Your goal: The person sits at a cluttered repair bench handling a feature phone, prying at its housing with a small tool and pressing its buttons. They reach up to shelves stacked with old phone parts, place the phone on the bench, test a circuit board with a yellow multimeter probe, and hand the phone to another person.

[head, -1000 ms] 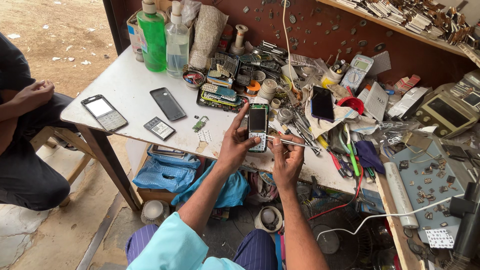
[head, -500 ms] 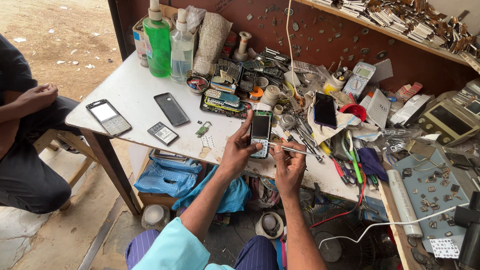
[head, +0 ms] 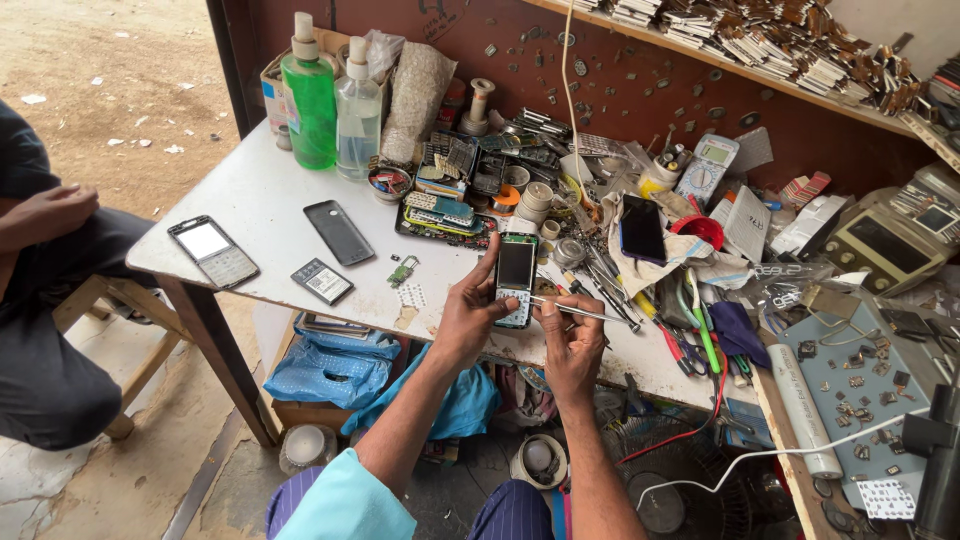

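Left hand (head: 470,318): closed around a small keypad phone (head: 516,280), centre of frame, held just above the white table (head: 260,200).
Right hand (head: 570,340): pinching thin tweezers (head: 585,313), tip at the phone's lower right edge.
Left of frame: second keypad phone (head: 213,251), dark back cover (head: 339,232), flat battery (head: 322,281), lying apart.
Upper left: green bottle (head: 308,95) beside clear bottle (head: 357,113).
Far left edge: another person's hand (head: 45,213), resting on a knee.

Seated person (head: 50,300) cut off left; phone keypad (head: 514,305) too small.

Single head-worn view, steeply downward over a cluttered white table (head: 260,200), fairly near.
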